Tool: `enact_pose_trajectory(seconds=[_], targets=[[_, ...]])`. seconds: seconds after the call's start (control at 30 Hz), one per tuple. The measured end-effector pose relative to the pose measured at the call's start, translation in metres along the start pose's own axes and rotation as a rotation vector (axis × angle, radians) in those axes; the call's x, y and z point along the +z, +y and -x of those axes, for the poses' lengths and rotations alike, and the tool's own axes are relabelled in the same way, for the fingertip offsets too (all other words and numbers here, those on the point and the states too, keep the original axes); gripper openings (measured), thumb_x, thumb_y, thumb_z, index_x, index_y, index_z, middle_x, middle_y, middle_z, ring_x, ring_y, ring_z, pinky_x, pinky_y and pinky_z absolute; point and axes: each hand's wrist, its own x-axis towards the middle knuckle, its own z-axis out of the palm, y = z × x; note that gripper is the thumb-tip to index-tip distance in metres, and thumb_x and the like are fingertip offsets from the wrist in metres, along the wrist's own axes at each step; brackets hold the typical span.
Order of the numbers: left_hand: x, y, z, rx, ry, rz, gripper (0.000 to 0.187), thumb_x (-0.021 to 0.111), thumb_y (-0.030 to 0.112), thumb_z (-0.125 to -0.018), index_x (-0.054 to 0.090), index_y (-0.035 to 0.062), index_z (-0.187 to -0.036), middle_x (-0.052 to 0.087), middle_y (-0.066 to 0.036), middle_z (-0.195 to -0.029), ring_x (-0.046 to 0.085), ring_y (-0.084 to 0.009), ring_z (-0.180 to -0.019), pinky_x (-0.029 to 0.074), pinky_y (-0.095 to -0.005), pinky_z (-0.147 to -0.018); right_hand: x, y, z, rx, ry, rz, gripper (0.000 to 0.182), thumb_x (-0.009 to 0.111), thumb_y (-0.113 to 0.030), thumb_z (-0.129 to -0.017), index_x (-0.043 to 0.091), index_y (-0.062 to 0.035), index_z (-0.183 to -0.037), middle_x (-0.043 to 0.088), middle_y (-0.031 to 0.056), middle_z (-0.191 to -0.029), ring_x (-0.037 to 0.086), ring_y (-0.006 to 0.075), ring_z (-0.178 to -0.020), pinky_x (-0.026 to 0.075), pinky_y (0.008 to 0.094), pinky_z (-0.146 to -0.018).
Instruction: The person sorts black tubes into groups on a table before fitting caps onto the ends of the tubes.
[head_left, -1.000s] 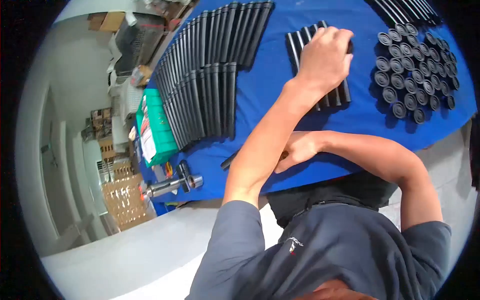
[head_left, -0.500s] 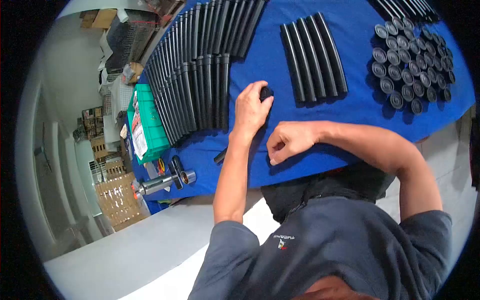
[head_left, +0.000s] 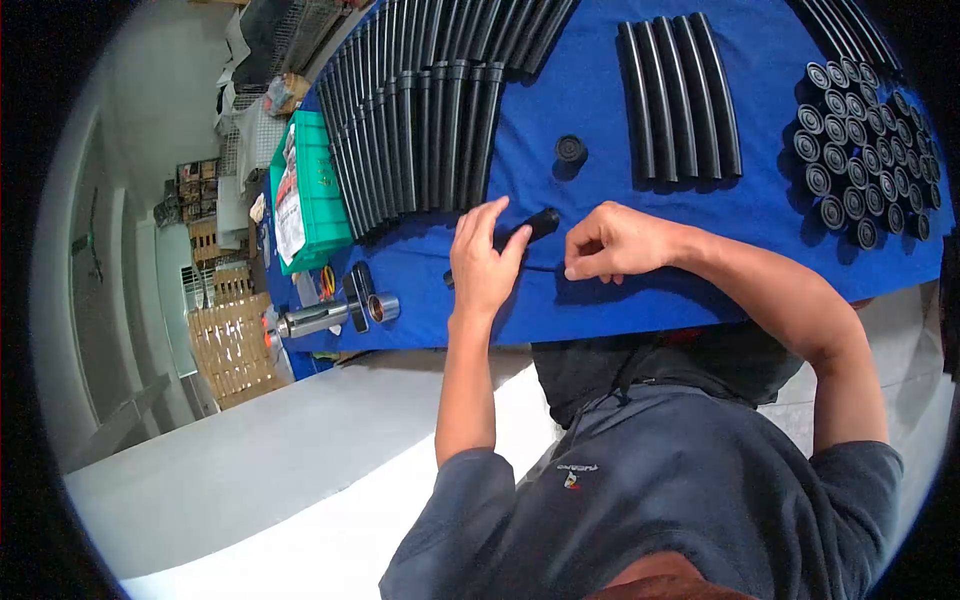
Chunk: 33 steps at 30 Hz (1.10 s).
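My left hand (head_left: pixel 485 258) straddles a black tube (head_left: pixel 543 223) lying slantwise on the blue cloth. Its fingers are stretched out and apart, with the thumb by the tube; the palm hides the tube's middle. Just right of the tube's far end, my right hand (head_left: pixel 618 242) rests low over the cloth with fingers curled in and nothing visible in them. A black round cap with a ringed top (head_left: pixel 570 149) stands by itself beyond both hands.
Many black tubes (head_left: pixel 425 140) lie in rows at left, and several plain ones (head_left: pixel 685 100) lie further right. Ringed black caps (head_left: pixel 858 170) crowd the right side. A green bin (head_left: pixel 318 190) and a metal tool with a ring-shaped end (head_left: pixel 325 318) sit at the left edge.
My left hand has let go of the round cap and drawn back toward me over the black tube. My right hand has shifted slightly, its fingers still curled. The whole view has moved.
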Motion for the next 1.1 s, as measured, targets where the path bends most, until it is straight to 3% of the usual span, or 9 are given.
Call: enact_pose_trajectory(seconds=[0.1, 0.3, 0.5, 0.6, 0.63, 0.73, 0.77, 0.97, 1.1], targets=[[0.003, -0.007, 0.022, -0.033, -0.038, -0.038, 0.046, 0.078, 0.012, -0.084, 0.065, 0.0008, -0.126, 0.066, -0.019, -0.124, 0.06, -0.0359, -0.116, 0.049, -0.0424, -0.1, 0.0, -0.004, 0.0, 0.038, 0.064, -0.01, 0.016, 0.071, -0.015, -0.093, 0.068, 0.0013, -0.093, 0.065, 0.0044, -0.069, 0.063, 0.0101, -0.058, 0.052, 0.0263, -0.049], [0.016, -0.02, 0.027, -0.006, -0.026, -0.074, 0.038, 0.07, 0.005, -0.088, 0.065, -0.0008, -0.125, 0.067, -0.018, -0.119, 0.062, -0.0356, -0.112, 0.049, -0.0419, -0.099, 0.005, -0.009, 0.0, 0.104, 0.209, -0.049, 0.015, 0.068, -0.009, -0.094, 0.063, 0.0041, -0.101, 0.066, 0.0068, -0.072, 0.065, 0.0127, -0.058, 0.056, 0.0296, -0.051], [-0.026, 0.011, 0.024, -0.162, -0.188, 0.261, 0.037, 0.068, 0.005, -0.089, 0.065, -0.0044, -0.125, 0.068, -0.016, -0.116, 0.067, -0.0288, -0.105, 0.05, -0.0354, -0.096, 0.007, -0.003, 0.002, -0.006, 0.215, -0.003, 0.053, 0.072, -0.009, -0.091, 0.049, 0.0023, -0.138, 0.065, 0.0084, -0.079, 0.066, 0.0152, -0.064, 0.055, 0.0303, -0.056], [-0.036, 0.027, 0.025, -0.134, -0.364, 0.414, 0.039, 0.065, 0.009, -0.092, 0.063, -0.005, -0.128, 0.067, -0.017, -0.119, 0.066, -0.0279, -0.108, 0.049, -0.0354, -0.098, 0.006, -0.001, 0.004, -0.12, 0.138, 0.011, 0.075, 0.074, -0.01, -0.089, 0.037, -0.0075, -0.155, 0.064, 0.0074, -0.084, 0.065, 0.0156, -0.073, 0.054, 0.0319, -0.066], [-0.038, 0.03, 0.023, -0.091, -0.434, 0.418, 0.038, 0.064, 0.009, -0.093, 0.064, -0.0048, -0.128, 0.067, -0.018, -0.119, 0.066, -0.0296, -0.109, 0.049, -0.0356, -0.098, 0.005, 0.002, 0.002, -0.108, 0.093, -0.028, 0.083, 0.075, -0.01, -0.088, 0.035, -0.0163, -0.16, 0.064, 0.007, -0.088, 0.064, 0.0153, -0.08, 0.051, 0.0337, -0.074], [-0.035, 0.028, 0.024, -0.044, -0.518, 0.412, 0.037, 0.062, 0.008, -0.093, 0.063, -0.0039, -0.128, 0.067, -0.019, -0.119, 0.067, -0.0315, -0.11, 0.05, -0.0362, -0.097, 0.004, 0.003, 0.003, -0.212, 0.02, 0.06, 0.079, 0.075, -0.012, -0.088, 0.04, -0.0155, -0.158, 0.069, 0.0084, -0.096, 0.065, 0.0163, -0.083, 0.051, 0.0332, -0.078], [-0.029, 0.018, 0.029, -0.037, -0.499, 0.416, 0.038, 0.064, 0.008, -0.092, 0.063, -0.0037, -0.128, 0.067, -0.019, -0.119, 0.067, -0.0316, -0.11, 0.05, -0.0367, -0.097, 0.008, 0.013, 0.0, -0.362, 0.059, 0.049, 0.073, 0.076, -0.015, -0.088, 0.047, -0.0135, -0.154, 0.072, 0.0107, -0.102, 0.067, 0.0185, -0.085, 0.052, 0.0338, -0.08], [-0.017, 0.027, 0.032, -0.214, -0.337, 0.301, 0.042, 0.078, 0.005, -0.082, 0.062, -0.0024, -0.12, 0.069, -0.016, -0.116, 0.068, -0.0275, -0.105, 0.052, -0.0365, -0.092, 0.003, 0.0, 0.002, -0.088, 0.038, -0.056, 0.057, 0.08, -0.021, -0.087, 0.062, -0.0086, -0.141, 0.075, 0.0125, -0.105, 0.069, 0.0199, -0.092, 0.054, 0.0346, -0.085], [-0.015, 0.015, 0.037, -0.318, -0.374, 0.454, 0.036, 0.079, 0.008, -0.081, 0.063, -0.0043, -0.112, 0.069, -0.013, -0.11, 0.067, -0.0225, -0.097, 0.052, -0.0341, -0.089, 0.005, 0.013, -0.003, -0.215, 0.035, -0.094, 0.056, 0.081, -0.02, -0.085, 0.065, -0.0064, -0.137, 0.076, 0.0132, -0.104, 0.07, 0.0188, -0.09, 0.055, 0.0345, -0.084]])
